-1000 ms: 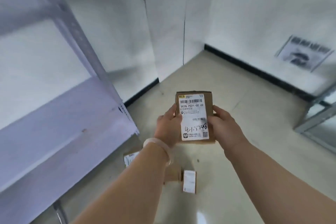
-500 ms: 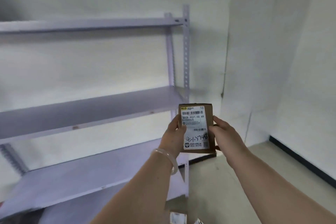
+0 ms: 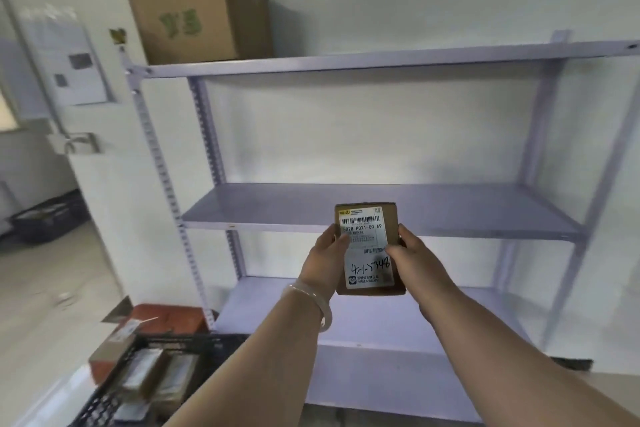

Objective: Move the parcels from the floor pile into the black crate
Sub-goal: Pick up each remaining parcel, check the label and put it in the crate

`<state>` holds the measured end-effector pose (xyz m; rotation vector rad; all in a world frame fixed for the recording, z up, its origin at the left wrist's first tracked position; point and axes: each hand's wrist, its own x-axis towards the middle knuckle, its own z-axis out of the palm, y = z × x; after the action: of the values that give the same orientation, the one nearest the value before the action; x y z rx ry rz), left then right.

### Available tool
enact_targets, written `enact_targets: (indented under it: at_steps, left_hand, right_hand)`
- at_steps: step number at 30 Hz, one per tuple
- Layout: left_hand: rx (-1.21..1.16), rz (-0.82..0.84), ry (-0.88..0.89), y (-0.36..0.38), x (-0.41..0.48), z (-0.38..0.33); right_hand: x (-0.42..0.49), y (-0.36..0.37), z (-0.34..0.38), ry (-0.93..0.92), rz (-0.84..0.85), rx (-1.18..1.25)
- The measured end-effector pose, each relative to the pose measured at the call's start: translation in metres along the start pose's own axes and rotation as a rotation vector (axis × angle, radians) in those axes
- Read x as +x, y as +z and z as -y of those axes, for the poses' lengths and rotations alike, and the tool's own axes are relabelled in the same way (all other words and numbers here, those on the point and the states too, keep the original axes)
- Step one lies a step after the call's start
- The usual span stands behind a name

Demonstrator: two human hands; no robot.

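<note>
The black crate point(image 3: 180, 345) sits on the floor at lower left, in front of the shelf rack point(image 3: 381, 208). Several flat brown parcels point(image 3: 149, 374) lie inside it, packed side by side; how many cannot be told through the blur. A reddish box point(image 3: 166, 317) lies just behind the crate. A second dark crate point(image 3: 45, 222) stands far off at left, its contents unclear. Cardboard boxes point(image 3: 194, 17) rest on the rack's top shelf. Both arms reach forward at chest height. The left hand point(image 3: 325, 260) and right hand point(image 3: 412, 256) grip a small brown parcel point(image 3: 369, 250) by its side edges, upright, label toward the camera, in front of the middle shelf and well right of the crate.
</note>
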<state>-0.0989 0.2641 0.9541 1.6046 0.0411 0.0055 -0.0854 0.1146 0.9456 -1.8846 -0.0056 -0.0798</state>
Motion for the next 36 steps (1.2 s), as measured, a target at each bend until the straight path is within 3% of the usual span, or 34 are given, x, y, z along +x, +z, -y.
enact_targets:
  at_steps: [7, 14, 28, 36]
  left_hand:
    - [-0.055, -0.145, -0.073, -0.196, 0.021, 0.038]
    - [-0.092, -0.236, -0.209, -0.308, 0.047, 0.091]
    - [-0.176, -0.322, -0.535, -0.433, 0.169, 0.224]
    - [-0.290, -0.267, -0.742, -0.461, 0.189, 0.311]
  right_hand:
    - [0.028, 0.200, 0.030, 0.012, 0.184, -0.004]
    - [0.058, 0.322, 0.024, 0.077, 0.328, -0.011]
    - [0.168, 0.493, -0.072, 0.364, 0.550, -0.045]
    - [0.175, 0.554, -0.149, 0.607, 0.559, -0.115]
